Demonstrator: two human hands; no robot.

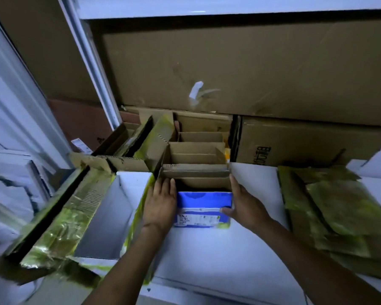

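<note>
I get single feed: wide-angle head camera, facing forward and down over bench (207, 256), close range. Forearms (123, 271) enter from 6 o'clock; left hand (161, 203) and right hand (244, 205) flank blue box (204, 208) just below centre. Stacked cartons (251, 69) fill 12 o'clock.

a white surface (207, 249) is filling the lower centre, carrying a blue box (204, 205) at centre, an open carton (106, 219) at lower left, and flattened cardboard (339, 214) at right.
</note>
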